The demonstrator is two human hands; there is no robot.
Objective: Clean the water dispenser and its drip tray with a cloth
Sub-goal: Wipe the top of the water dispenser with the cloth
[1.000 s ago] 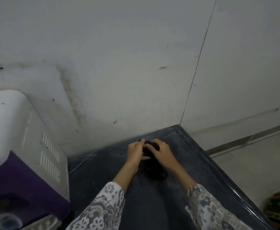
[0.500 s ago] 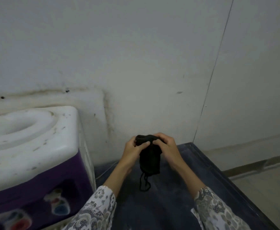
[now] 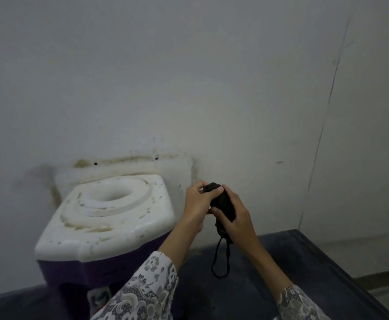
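Note:
A water dispenser [image 3: 110, 215] with a stained white top and a purple body stands on the dark table at the left, against the wall. Its drip tray is hidden. Just right of it, in the air, both hands hold a bunched black cloth [image 3: 223, 206] with a thin loop hanging below. My left hand [image 3: 198, 204] pinches the cloth's top end. My right hand [image 3: 237, 222] grips its lower part from the right.
The dark table [image 3: 304, 262] runs to a raised edge at the right, with pale floor beyond. A stained white wall [image 3: 189, 88] stands close behind the dispenser. A wall corner line runs down at the right.
The hands have lifted the cloth off the table to chest height. The view has swung left and up, bringing the dispenser's whole top into sight.

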